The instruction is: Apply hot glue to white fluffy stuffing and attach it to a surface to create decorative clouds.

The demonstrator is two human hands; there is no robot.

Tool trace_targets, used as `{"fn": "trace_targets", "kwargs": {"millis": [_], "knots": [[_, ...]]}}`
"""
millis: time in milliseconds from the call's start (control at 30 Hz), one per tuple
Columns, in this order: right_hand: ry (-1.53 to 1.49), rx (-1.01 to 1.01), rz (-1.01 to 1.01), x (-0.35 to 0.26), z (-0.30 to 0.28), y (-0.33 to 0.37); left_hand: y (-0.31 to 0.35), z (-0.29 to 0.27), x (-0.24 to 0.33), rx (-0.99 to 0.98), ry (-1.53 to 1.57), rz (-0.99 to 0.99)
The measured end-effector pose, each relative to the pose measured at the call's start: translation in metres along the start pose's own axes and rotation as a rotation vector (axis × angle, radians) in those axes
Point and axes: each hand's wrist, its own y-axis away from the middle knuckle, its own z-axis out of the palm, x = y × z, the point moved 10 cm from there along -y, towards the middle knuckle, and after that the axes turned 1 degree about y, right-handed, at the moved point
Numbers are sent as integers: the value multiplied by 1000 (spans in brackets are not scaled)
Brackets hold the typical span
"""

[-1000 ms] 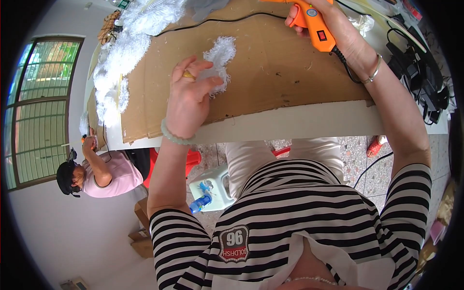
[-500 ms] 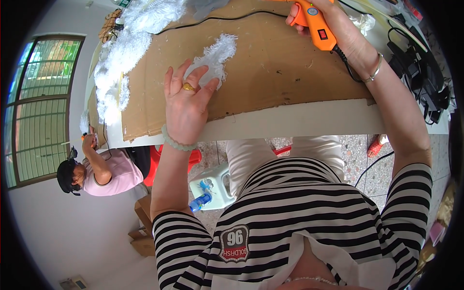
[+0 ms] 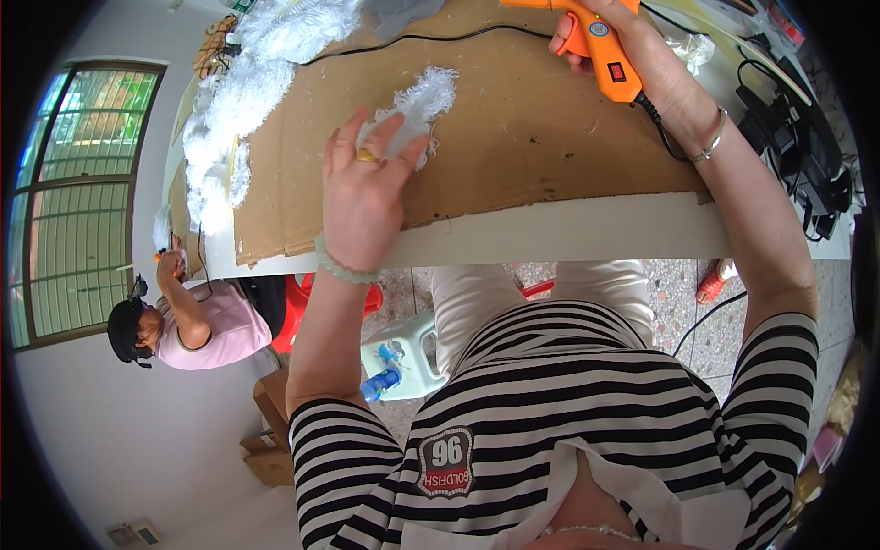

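My right hand [image 3: 632, 57] is wrapped round an orange glue gun [image 3: 616, 81], fingers at its trigger, nozzle end toward the left at the top edge. A black cord runs from the bottom of its handle. On the cardboard sheet [image 3: 513, 137] lies a small piece of white fringed material [image 3: 429, 93]. My left hand [image 3: 368, 188], with a ring and a pale bead bracelet, rests over the near-left end of that piece. Its fingers are stretched out and spread; the fingertips partly hide the material.
A long heap of white fluffy trim [image 3: 225, 119] lies along the left side. A black cable [image 3: 412, 38] crosses the far cardboard. Black adapters and cords [image 3: 793, 137] sit at the right. A co-worker in pink [image 3: 211, 335] sits at the left. A pale stool [image 3: 408, 357] stands below the table.
My left hand has shifted slightly right, its fingers still spread over the white piece. The glue gun stays in my right hand, almost unmoved.
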Motion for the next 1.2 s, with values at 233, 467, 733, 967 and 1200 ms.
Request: {"fn": "trace_targets", "kwargs": {"millis": [233, 467, 733, 967, 1200], "knots": [[26, -2, 13, 3, 3, -2, 9, -21, -41, 62, -11, -111], [57, 25, -8, -4, 4, 1, 19, -19, -19, 1, 9, -42], [-3, 26, -38, -4, 4, 0, 24, -10, -37, 53, 161, -182], [46, -13, -36, 7, -3, -16, 23, 1, -33, -31, 60, -121], [150, 5, -26, 3, -2, -3, 43, -17, -145, 363, 393, -580]]}}
